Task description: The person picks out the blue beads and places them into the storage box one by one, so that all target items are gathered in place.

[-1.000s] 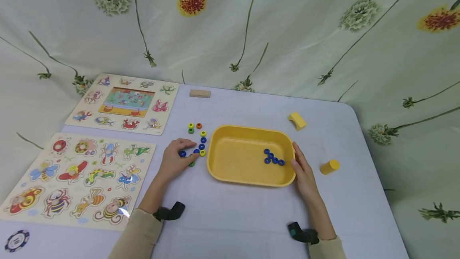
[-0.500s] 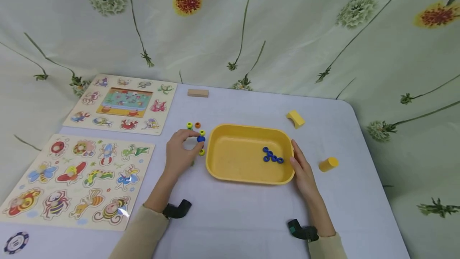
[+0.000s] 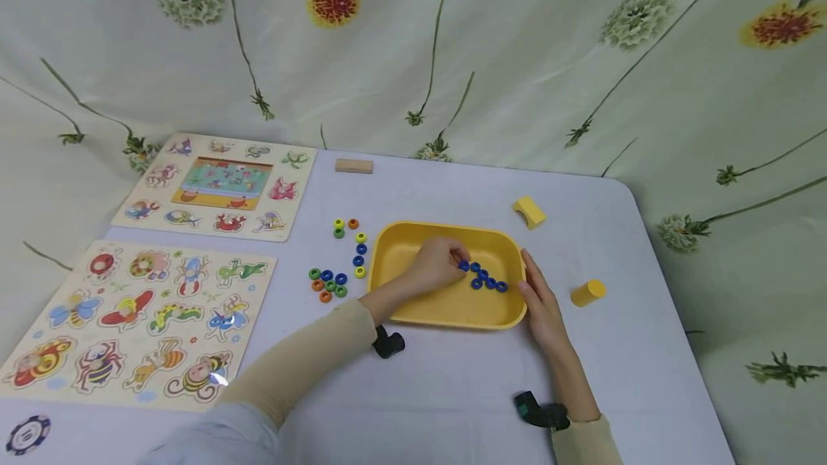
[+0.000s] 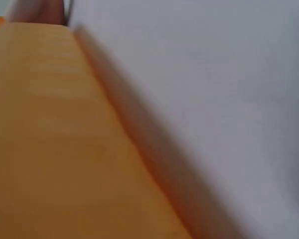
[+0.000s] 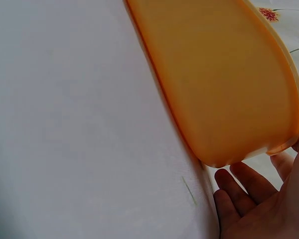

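Note:
My left hand point(image 3: 439, 264) reaches into the yellow tray point(image 3: 413, 314) and pinches a blue bead point(image 3: 464, 265) between thumb and fingers. Right beside it on the tray floor lie several more blue beads point(image 3: 483, 275). At the tray's right end, my right hand point(image 3: 541, 303) rests with extended fingers point(image 5: 251, 181) against the outer wall and rim. The left wrist view shows mostly the blurred tray wall point(image 4: 65, 124), with part of the right hand point(image 4: 40, 10) at the top; the held bead is out of that view.
Left of the tray are loose green, orange, yellow and blue beads point(image 3: 329, 285). Two picture puzzle boards point(image 3: 216, 185) lie at the left, with a poker chip point(image 3: 29, 435) below. A wooden block point(image 3: 354, 166), yellow arch point(image 3: 530, 212) and yellow cylinder point(image 3: 588, 293) stand around the tray.
My left hand has picked up a blue bead from the group left of the tray and carried it rightward into the tray. The right hand has stayed at the tray's end.

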{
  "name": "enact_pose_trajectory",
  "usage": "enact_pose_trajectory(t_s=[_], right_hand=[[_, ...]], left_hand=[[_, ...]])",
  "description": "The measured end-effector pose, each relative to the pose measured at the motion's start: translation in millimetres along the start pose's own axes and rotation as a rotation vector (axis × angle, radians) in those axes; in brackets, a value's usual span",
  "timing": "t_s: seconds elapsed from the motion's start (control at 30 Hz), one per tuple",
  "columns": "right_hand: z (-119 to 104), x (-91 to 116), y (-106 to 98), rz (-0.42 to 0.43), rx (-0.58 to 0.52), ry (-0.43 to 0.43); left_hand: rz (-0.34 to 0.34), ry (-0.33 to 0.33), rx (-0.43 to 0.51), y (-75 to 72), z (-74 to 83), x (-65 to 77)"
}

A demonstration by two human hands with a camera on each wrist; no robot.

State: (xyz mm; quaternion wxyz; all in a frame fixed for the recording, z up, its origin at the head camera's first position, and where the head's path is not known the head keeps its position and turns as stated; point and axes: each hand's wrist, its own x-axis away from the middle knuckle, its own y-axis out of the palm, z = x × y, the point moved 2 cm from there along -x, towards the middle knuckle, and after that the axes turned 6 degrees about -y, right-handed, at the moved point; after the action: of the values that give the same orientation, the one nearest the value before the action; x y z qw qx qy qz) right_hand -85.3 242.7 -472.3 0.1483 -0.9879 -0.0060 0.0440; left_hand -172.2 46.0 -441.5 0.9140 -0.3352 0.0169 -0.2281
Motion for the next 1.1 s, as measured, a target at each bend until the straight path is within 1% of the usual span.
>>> enact_pose_trajectory(t_s=[0.13, 0.23, 0.3, 0.37, 0.43, 0.47, 0.5, 0.57, 0.6, 0.63, 0.7, 0.77, 0.8, 0.83, 0.9, 0.93, 1.0, 1.1], right_hand=[[0, 0, -1, 0.0, 0.018, 0.005], [0, 0, -2, 0.003, 0.021, 0.01], [1, 0, -2, 0.01, 0.01, 0.016], [1, 0, -2, 0.015, -0.003, 0.022], [1, 0, -1, 0.019, -0.012, 0.026], [1, 0, 0, 0.024, -0.017, 0.025], [1, 0, 0, 0.022, -0.019, 0.024], [0, 0, 1, 0.02, -0.017, 0.023], [-1, 0, 1, 0.019, -0.014, 0.023], [-3, 1, 1, 0.017, -0.013, 0.025], [-10, 2, 2, 0.013, -0.011, 0.032], [-17, 3, 3, 0.011, -0.004, 0.038], [-21, 3, 3, 0.012, -0.005, 0.039], [-23, 4, 3, 0.012, -0.003, 0.039], [-27, 4, 4, 0.012, -0.002, 0.037], [-28, 4, 4, 0.014, -0.003, 0.038], [-28, 4, 4, 0.014, -0.011, 0.035], [-23, 4, 5, 0.013, -0.021, 0.041]], left_hand=[[-0.053, 0.002, -0.118, 11.3, -0.5, -7.6], [-0.064, 0.009, -0.148, 16.0, 0.5, -9.2], [-0.057, 0.025, -0.158, 17.4, 0.9, -9.0], [-0.044, 0.045, -0.171, 16.7, 2.2, -6.3], [-0.024, 0.066, -0.185, 11.6, 7.5, 1.6], [-0.011, 0.079, -0.187, 7.6, 11.1, 7.7], [0.009, 0.098, -0.188, 2.8, 14.7, 14.9], [0.062, 0.151, -0.195, -11.1, 22.3, 32.9], [0.111, 0.188, -0.19, -20.2, 23.1, 42.4], [0.164, 0.23, -0.165, -30.2, 21.3, 52.0], [0.287, 0.309, -0.11, -51.5, 11.0, 69.0], [0.403, 0.348, -0.01, -73.1, -6.8, 82.0], [0.461, 0.351, 0.045, -82.8, -17.7, 87.0], [0.502, 0.344, 0.1, -90.7, -27.9, 90.8], [0.571, 0.287, 0.174, -102.5, -47.6, 96.6], [0.592, 0.251, 0.201, -106.4, -56.4, 98.4], [0.607, 0.175, 0.234, -111.4, -68.5, 102.0], [0.573, 0.061, 0.266, -112.3, -80.3, 105.3]])
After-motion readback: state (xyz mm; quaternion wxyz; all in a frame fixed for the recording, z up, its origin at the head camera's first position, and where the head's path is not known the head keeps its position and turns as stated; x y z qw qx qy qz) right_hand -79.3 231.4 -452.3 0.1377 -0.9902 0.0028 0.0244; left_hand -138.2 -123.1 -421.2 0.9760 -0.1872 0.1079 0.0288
